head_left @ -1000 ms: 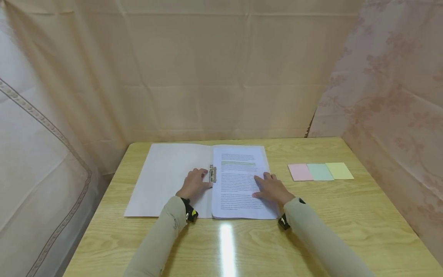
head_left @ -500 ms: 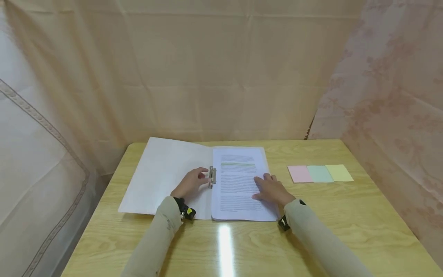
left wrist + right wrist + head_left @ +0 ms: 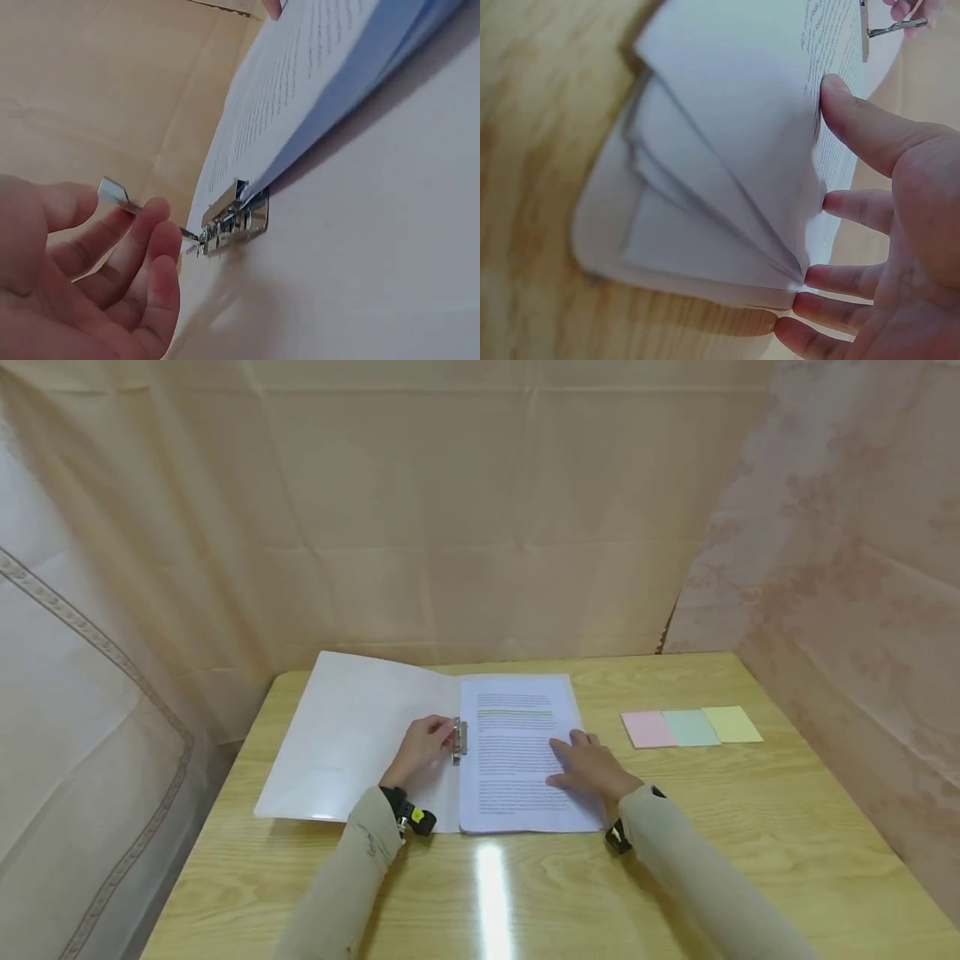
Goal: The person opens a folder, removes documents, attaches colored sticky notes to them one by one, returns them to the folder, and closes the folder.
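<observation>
A white folder [image 3: 345,727] lies spread on the table, its left cover slightly tilted up at the outer side. Over its right half is a stack of printed sheets [image 3: 517,760], with one line highlighted yellow-green. At the spine sits a metal lever clip [image 3: 460,739]. My left hand [image 3: 420,747] holds the clip's lever [image 3: 112,192] between thumb and curled fingers; in the left wrist view the lever stands raised from the clip. My right hand [image 3: 592,768] rests on the sheets' right side, fingers spread, fingertips touching the page edges. Fanned page corners show in the right wrist view.
Pink [image 3: 648,729], green [image 3: 692,727] and yellow [image 3: 732,724] square paper pads lie side by side to the right of the folder. Beige cloth [image 3: 480,527] hangs behind the wooden table [image 3: 570,893], with more cloth at both sides.
The folder's left cover has tilted up at its outer side. My left hand's fingers have drawn together on the clip lever. My right hand has stayed in place on the sheets.
</observation>
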Demonstrator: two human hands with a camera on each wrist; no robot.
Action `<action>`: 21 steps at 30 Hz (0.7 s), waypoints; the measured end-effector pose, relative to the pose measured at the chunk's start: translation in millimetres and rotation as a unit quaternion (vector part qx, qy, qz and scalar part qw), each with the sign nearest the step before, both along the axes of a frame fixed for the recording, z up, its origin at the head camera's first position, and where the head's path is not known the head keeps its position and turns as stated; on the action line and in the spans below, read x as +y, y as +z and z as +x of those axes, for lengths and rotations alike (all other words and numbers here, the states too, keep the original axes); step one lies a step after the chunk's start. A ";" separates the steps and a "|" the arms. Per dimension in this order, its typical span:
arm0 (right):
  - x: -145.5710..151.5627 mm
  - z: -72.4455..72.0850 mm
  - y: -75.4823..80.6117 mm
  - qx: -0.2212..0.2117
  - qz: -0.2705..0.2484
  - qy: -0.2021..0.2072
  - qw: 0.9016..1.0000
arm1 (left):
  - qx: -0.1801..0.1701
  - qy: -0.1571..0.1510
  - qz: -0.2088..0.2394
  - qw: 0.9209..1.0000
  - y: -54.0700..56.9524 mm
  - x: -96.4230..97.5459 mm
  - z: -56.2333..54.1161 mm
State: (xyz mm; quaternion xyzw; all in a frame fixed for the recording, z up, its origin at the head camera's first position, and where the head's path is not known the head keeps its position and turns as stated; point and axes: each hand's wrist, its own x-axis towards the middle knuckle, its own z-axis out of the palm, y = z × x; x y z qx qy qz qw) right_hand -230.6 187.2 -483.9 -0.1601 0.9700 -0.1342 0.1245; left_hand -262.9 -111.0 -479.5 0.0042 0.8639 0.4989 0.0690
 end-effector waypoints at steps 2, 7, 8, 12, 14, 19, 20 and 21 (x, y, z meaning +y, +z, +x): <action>-0.8 -1.2 -0.8 0.001 0.001 0.001 1.000 | -0.001 0.024 0.016 1.000 2.2 2.8 -0.7; -1.7 -2.0 -4.7 -0.001 -0.004 -0.005 1.000 | -0.014 0.045 0.041 0.998 5.9 6.5 -2.0; -1.9 -1.8 -5.3 -0.003 -0.007 -0.007 1.000 | -0.018 0.045 0.043 0.998 6.4 7.1 -1.8; -2.3 -1.3 -6.9 -0.011 -0.010 -0.013 1.000 | -0.035 0.040 0.048 0.997 5.2 8.3 -0.7; -2.2 -1.4 -7.3 -0.010 -0.008 -0.012 1.000 | -0.038 0.037 0.045 0.998 4.0 8.6 -0.1; -0.8 -1.3 -6.8 -0.003 -0.011 -0.012 1.000 | -0.036 0.038 0.027 0.998 0.9 8.5 1.2; -0.5 -1.2 -6.4 -0.002 -0.013 -0.013 1.000 | -0.034 0.039 0.022 0.998 0.3 8.4 1.3; -0.1 -0.9 -6.2 0.000 -0.015 -0.014 1.000 | -0.034 0.040 0.019 0.998 -0.2 8.3 1.6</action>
